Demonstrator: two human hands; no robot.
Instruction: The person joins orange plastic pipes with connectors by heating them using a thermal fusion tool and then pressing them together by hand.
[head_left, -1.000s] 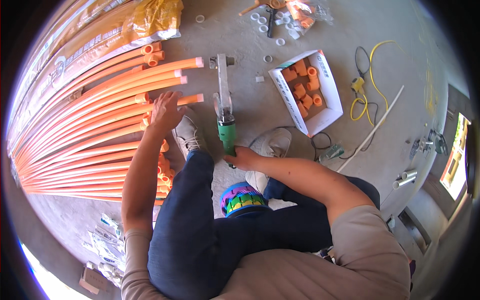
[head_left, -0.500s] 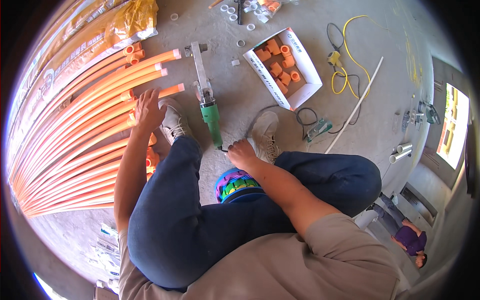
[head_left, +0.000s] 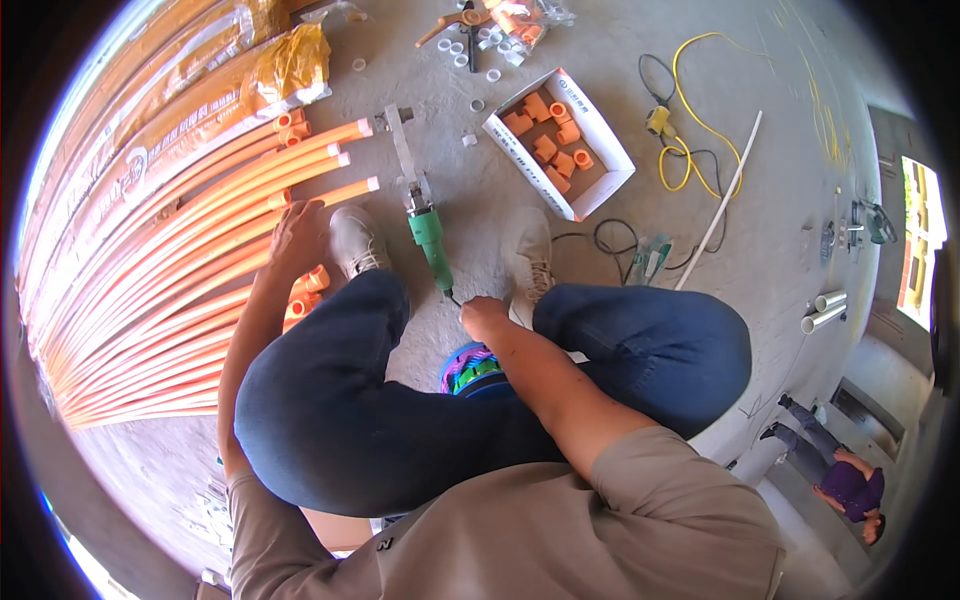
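Note:
On the left, my left hand [head_left: 295, 240] is closed over the orange pipes [head_left: 180, 290], its fingers around one orange pipe [head_left: 350, 190] behind its pale end. My right hand [head_left: 484, 318] is a fist between my knees, closed on the thin dark power cord [head_left: 455, 299] at the tail of a pipe fusion welder [head_left: 428, 240]. The welder has a green handle and a flat metal heating bar. It lies on the floor between my shoes, its bar pointing away from me. The palms of both hands are hidden.
A white carton [head_left: 600, 190] of orange pipe fittings lies beyond my right shoe. Loose white rings [head_left: 456, 48] are scattered at the far side. A yellow cable [head_left: 680, 150] and a white rod [head_left: 722, 205] lie right. Another person [head_left: 850, 485] is at far right.
The view has shifted slightly. My right hand sits a little farther from the welder's handle, with more cord showing. My left hand stays at the pipes.

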